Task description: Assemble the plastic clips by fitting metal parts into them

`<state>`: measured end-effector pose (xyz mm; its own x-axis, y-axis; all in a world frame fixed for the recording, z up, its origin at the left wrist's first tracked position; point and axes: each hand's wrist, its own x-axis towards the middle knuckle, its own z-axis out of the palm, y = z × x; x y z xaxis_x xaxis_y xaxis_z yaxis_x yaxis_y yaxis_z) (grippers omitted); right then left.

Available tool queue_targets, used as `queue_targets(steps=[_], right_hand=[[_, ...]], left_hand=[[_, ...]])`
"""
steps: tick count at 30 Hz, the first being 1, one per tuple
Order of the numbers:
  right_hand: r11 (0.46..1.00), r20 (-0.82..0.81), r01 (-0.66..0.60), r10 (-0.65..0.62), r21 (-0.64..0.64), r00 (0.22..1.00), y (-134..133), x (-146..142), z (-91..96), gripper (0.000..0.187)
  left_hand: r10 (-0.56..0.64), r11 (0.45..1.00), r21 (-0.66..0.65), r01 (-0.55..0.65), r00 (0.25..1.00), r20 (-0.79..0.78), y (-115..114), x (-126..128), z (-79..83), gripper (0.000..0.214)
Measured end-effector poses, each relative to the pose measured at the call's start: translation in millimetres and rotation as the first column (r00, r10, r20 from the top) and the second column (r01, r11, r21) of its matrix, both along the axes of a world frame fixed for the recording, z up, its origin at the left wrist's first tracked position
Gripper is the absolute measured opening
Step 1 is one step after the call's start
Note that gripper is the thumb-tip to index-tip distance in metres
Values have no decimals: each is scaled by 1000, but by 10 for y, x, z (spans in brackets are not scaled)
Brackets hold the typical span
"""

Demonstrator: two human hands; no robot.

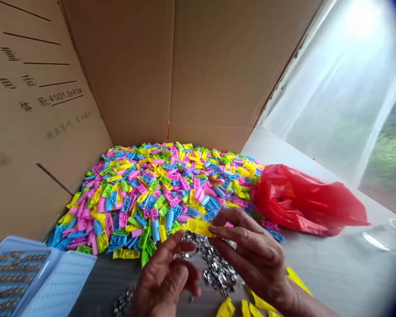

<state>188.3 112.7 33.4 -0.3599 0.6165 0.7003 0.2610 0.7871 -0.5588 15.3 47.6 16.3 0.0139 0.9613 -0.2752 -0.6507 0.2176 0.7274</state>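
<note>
My right hand (251, 248) pinches a small yellow plastic casing (199, 227) between thumb and fingers, above the table. Close to its left end is my left hand (166, 275), its index finger stretched out and the other fingers loosely curled but apart; I see nothing held in it. Below and between both hands lies a pile of small shiny metal parts (219, 268). A smaller cluster of metal parts (123, 301) sits left of my left wrist. Beyond the hands spreads a big heap of pink, blue, green and yellow plastic casings (158, 189).
Cardboard walls (211, 66) stand behind and left of the heap. A red plastic bag (310, 200) lies to the right. Several yellow pieces (226, 307) are by my right forearm. At lower left is an open blue case (69, 281) with rows of metal parts.
</note>
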Motion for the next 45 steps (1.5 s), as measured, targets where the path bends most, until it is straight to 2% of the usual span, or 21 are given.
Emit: queue_targets(steps=[2,4,7,10,17,20,22,23,25,27,28,29,31,34,37,42,45], right_hand=[[991,-80,-59,50,-116,996,-99,-86,-53,44],[975,-137,-76,49,-207,989,-174,-156,-126,52],[941,-211,-111,43,-320,977,-253,-244,-199,60],[927,-247,-151,67,-342,967,-282,-307,-194,60],[938,-208,-159,97,-307,973,-294,-380,-122,61],[941,-93,-202,183,-270,979,-349,-306,-68,65],[939,53,-216,239,-267,970,-363,-164,-35,67],[944,126,-188,228,-270,966,-356,-64,-28,66],[966,211,-51,107,-255,972,-319,171,-50,48],[963,270,187,-131,-195,954,-277,399,-119,27],[950,318,266,-204,-165,926,-265,490,-164,20],[947,372,285,-213,-149,904,-262,556,-211,16],[953,469,254,-151,-164,870,-283,603,-296,15],[963,561,200,-68,-178,825,-347,502,-352,22],[973,616,169,-37,-158,787,-392,324,-310,26],[980,679,28,117,-199,725,-370,152,-208,27],[985,693,48,83,-168,716,-301,186,-198,28]], left_hand=[[38,998,47,-43,994,100,44,82,56,31],[28,997,70,-37,992,124,42,121,90,21],[81,993,70,-92,985,151,-8,115,88,16],[116,988,79,-129,981,157,-53,73,59,14],[56,991,115,-64,995,79,-60,-4,35,18],[-16,993,116,12,999,29,-122,-47,-1,17],[-63,993,98,63,998,-1,-204,-102,-43,16],[-75,994,84,76,997,-12,-251,-139,-65,15],[-80,997,10,81,996,-33,-341,-228,-106,13],[-61,996,-69,57,996,-59,-409,-316,-143,14],[-56,994,-100,49,996,-68,-431,-351,-158,14],[-45,992,-121,36,996,-76,-445,-375,-172,14],[-38,989,-143,26,996,-82,-453,-392,-191,15],[-41,989,-144,27,995,-90,-434,-359,-197,15],[-25,992,-123,13,995,-99,-419,-323,-183,15],[67,989,-126,-81,991,-115,-443,-332,-148,20],[153,978,-121,-170,979,-137,-466,-345,-120,22]])
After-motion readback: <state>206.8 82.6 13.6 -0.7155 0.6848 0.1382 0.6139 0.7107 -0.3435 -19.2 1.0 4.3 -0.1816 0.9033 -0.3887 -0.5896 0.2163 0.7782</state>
